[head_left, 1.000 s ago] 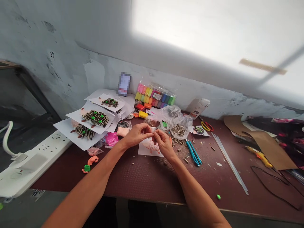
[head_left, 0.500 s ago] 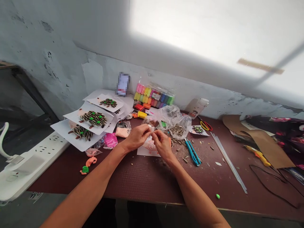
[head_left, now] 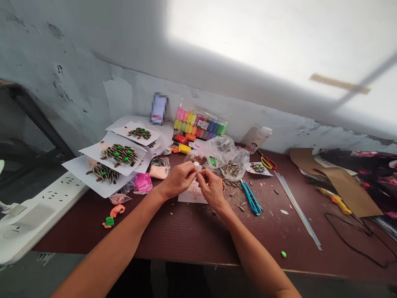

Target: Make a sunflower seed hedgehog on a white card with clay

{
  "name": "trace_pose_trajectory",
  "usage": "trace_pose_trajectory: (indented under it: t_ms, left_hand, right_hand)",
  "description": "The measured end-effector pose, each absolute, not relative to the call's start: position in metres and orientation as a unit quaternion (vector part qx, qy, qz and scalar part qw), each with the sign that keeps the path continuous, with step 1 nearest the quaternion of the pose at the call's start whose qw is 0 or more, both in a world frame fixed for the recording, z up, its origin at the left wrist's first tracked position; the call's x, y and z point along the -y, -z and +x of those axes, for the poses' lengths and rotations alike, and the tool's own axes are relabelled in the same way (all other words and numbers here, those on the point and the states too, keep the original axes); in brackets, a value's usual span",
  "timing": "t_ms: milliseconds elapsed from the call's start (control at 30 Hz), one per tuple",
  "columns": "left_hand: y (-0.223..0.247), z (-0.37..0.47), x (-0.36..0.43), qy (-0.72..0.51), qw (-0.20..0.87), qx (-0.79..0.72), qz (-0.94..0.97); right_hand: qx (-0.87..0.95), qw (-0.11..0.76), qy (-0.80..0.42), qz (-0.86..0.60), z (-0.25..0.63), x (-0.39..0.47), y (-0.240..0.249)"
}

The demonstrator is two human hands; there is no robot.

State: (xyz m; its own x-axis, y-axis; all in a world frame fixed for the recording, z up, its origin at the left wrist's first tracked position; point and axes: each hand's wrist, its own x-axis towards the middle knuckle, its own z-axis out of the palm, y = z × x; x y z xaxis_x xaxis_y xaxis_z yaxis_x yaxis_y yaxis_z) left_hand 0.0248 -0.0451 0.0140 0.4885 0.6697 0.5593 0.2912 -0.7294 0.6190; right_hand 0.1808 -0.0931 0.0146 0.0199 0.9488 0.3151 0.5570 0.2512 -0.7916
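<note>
My left hand [head_left: 178,179] and my right hand [head_left: 212,188] meet at the fingertips over a white paper [head_left: 185,197]. Both are closed in a pinch, and whatever lies between the fingers is too small to make out. Just beyond them a small white object [head_left: 196,164] shows partly. The paper carries an orange-red line drawing [head_left: 195,190], half covered by my hands. A plastic bag of striped sunflower seeds [head_left: 230,168] lies beyond my right hand, with a blue utility knife [head_left: 251,198] beside it. Pale pink clay [head_left: 158,171] lies left of my left hand.
Papers with seed hedgehogs [head_left: 119,155] are stacked at left, near a white power strip [head_left: 40,207]. Coloured clay packs [head_left: 201,124] stand against the wall by a phone [head_left: 159,108]. To the right are scissors [head_left: 268,162], clear glue sticks [head_left: 297,210] and a yellow glue gun [head_left: 336,201].
The view has shifted slightly. Both hands stay together over the paper, fingers still pinched, with only small finger movement.
</note>
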Motion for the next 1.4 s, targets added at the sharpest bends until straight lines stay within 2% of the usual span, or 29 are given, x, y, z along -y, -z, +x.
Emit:
trace_pose_trajectory:
  t_ms: [467,667,800,1033,1400]
  left_hand:
    - [-0.014,0.030,0.047,-0.413,0.232,-0.328,0.817]
    - [-0.020,0.023,0.044,-0.368,0.269,-0.327,0.828]
    - [-0.021,0.021,0.045,-0.338,0.232,-0.330,0.850]
    - [-0.021,0.025,0.050,-0.298,0.146,-0.375,0.865]
    - [-0.024,0.026,0.051,-0.347,0.204,-0.373,0.836]
  right_hand:
    - [0.707,0.428,-0.153,-0.541,0.179,0.093,-0.015]
    - [0.718,0.412,-0.186,-0.529,0.180,0.093,-0.014]
    - [0.729,0.406,-0.197,-0.514,0.181,0.093,-0.015]
    - [0.725,0.404,-0.147,-0.538,0.177,0.093,-0.011]
    - [0.727,0.424,-0.141,-0.521,0.178,0.093,-0.014]
